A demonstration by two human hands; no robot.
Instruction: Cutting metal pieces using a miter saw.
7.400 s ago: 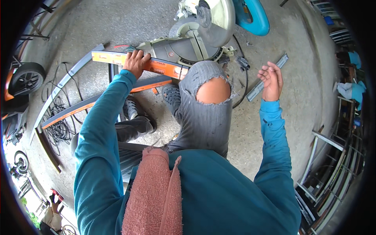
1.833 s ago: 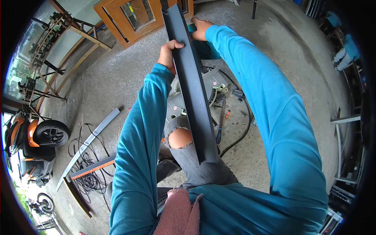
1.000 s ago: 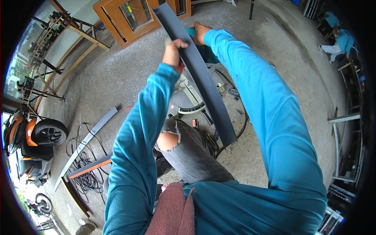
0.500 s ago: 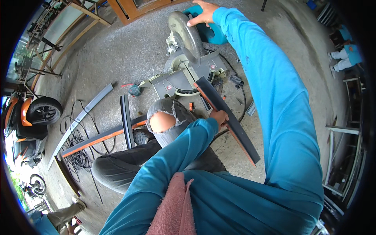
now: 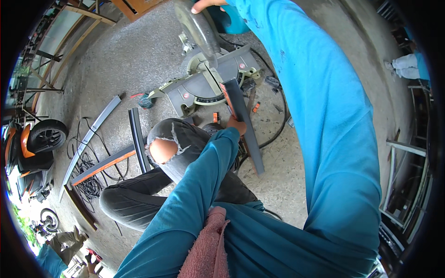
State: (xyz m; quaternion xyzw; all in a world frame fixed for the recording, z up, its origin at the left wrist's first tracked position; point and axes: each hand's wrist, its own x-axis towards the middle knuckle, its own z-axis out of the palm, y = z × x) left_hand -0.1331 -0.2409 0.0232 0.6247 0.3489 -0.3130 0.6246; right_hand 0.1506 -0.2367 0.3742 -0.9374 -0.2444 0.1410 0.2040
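Note:
My left hand [image 5: 237,126] is closed around the middle of a dark grey metal bar [image 5: 244,123] with an orange side. One end of the bar is by the front right of the miter saw's base [image 5: 178,95]; the other points back toward me. At the upper edge, my right hand [image 5: 209,4] is over the saw's head, its thumb by the round blade guard [image 5: 197,32]. The teal motor housing [image 5: 234,21] shows beneath that wrist. Most of its fingers are cut off by the picture's edge, so its grip is hidden.
My bent knee [image 5: 163,150] is left of the bar. Further left lie a long grey strip [image 5: 95,127], an orange-and-grey bar [image 5: 104,166], a short dark profile [image 5: 137,139] and tangled black cable [image 5: 88,183]. A motorcycle wheel [image 5: 47,135] and metal frames [image 5: 394,178] stand at the sides.
My left hand has turned the bar, bringing its rear end leftward and more in line with the saw. My right hand has shifted left over the saw head. The whole view has moved slightly.

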